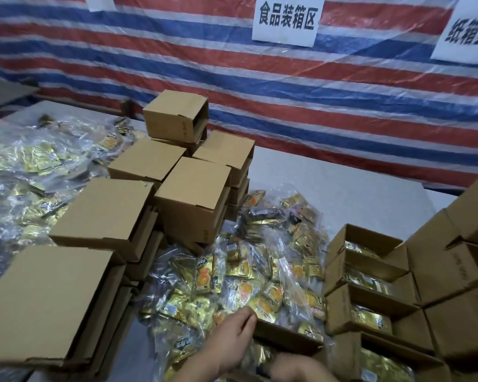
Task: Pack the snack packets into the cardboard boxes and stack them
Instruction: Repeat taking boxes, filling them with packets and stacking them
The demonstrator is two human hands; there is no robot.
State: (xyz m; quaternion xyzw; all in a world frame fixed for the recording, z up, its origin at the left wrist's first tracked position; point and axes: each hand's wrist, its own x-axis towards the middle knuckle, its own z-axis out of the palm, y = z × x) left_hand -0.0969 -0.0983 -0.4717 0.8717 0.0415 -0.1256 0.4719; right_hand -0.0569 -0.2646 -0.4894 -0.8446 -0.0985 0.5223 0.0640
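We are well into the job, by our reckoning. On the right, a stack of small brown cardboard boxes with flaps open (367, 274) already shows gold packets inside each. On the left and behind, plain brown cardboard boxes turned bottom-up or on their sides (100, 216) stand in loose piles, seemingly empty. Between the two groups lies a heap of gold-and-orange foil snack packets in clear plastic bags (260, 274), and a second heap of bagged packets (33, 166) spreads over the far left of the grey table (342, 183), so plenty remains to pack.

Our left hand (232, 343) reaches in at the bottom edge, fingers loosely bent beside the flap of the open cardboard box in front of us (287, 336), which holds some packets; we cannot tell whether it grips anything. Our right hand (295, 366) is mostly cut off, its state unclear.

Bare table lies beyond the heap, toward the red, white and blue striped tarpaulin (287, 86). Near us, boxes crowd both sides closely.
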